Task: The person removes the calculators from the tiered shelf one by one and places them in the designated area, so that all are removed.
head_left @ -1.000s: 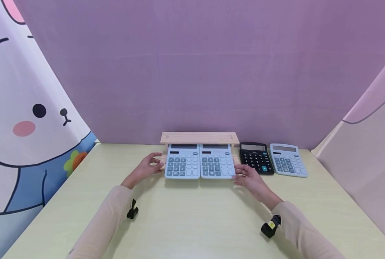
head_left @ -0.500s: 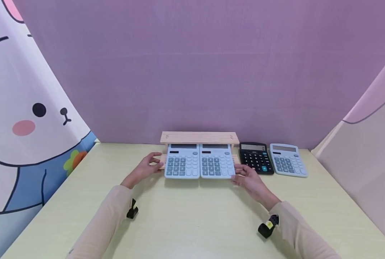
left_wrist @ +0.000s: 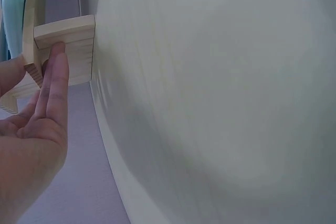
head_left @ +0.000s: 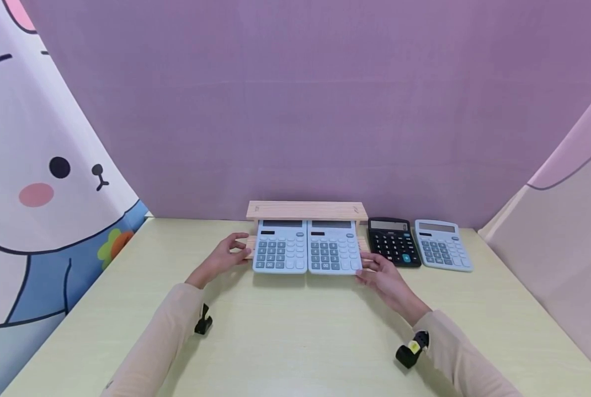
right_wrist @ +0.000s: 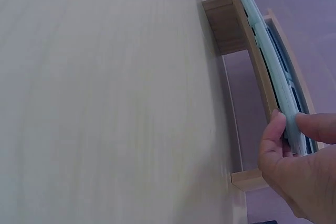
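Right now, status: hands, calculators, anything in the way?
Left hand grips wooden stand. Right hand pinches near corner of stand's right calculator. Left calculator sits alongside. Black calculator near right hand, possibly in the way.

Head view from above, forward and down; wrist views close, low, wooden shelf (head_left: pixel 307 210) in all.

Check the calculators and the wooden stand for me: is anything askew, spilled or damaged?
Nothing looks spilled or damaged. One slight oddity: the two light-blue calculators on the wooden stand stick out past the front edge of its lower board, leaving their bottom ends overhanging.
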`<state>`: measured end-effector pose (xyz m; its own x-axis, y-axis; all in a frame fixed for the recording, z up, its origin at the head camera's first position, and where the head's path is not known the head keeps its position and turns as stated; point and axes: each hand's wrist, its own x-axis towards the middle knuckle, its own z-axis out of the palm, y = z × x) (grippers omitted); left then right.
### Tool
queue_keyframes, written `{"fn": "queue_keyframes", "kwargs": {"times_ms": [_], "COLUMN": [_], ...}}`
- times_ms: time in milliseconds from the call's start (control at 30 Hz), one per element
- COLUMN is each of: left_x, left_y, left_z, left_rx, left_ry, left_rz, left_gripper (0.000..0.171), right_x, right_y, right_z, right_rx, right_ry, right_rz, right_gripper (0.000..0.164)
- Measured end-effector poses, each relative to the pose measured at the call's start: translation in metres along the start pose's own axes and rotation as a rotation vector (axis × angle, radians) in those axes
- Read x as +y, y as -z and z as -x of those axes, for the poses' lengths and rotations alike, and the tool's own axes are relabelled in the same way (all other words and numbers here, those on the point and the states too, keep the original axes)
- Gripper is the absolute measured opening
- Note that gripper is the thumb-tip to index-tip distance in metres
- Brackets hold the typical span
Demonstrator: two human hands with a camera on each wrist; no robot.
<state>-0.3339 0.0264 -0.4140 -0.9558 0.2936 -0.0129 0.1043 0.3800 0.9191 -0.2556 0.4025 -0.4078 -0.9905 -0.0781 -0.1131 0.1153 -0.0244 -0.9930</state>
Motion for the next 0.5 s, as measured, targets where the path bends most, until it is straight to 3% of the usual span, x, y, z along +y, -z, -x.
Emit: {"fn": "queue_keyframes", "kwargs": {"times_ms": [500], "left_x": [-0.0015], "left_y": [-0.0002], "left_z": [-0.002], "left_rx": [0.005], "left_ry": [0.007], "left_rz": [0.006], "left_gripper": [0.054], "right_x": [-0.001], "right_y": [-0.0003], "right_z": [0.0091], "right_rx": [0.006], "right_ry": [-0.014], "right_rz": [-0.04], "right_gripper": [0.057]}}
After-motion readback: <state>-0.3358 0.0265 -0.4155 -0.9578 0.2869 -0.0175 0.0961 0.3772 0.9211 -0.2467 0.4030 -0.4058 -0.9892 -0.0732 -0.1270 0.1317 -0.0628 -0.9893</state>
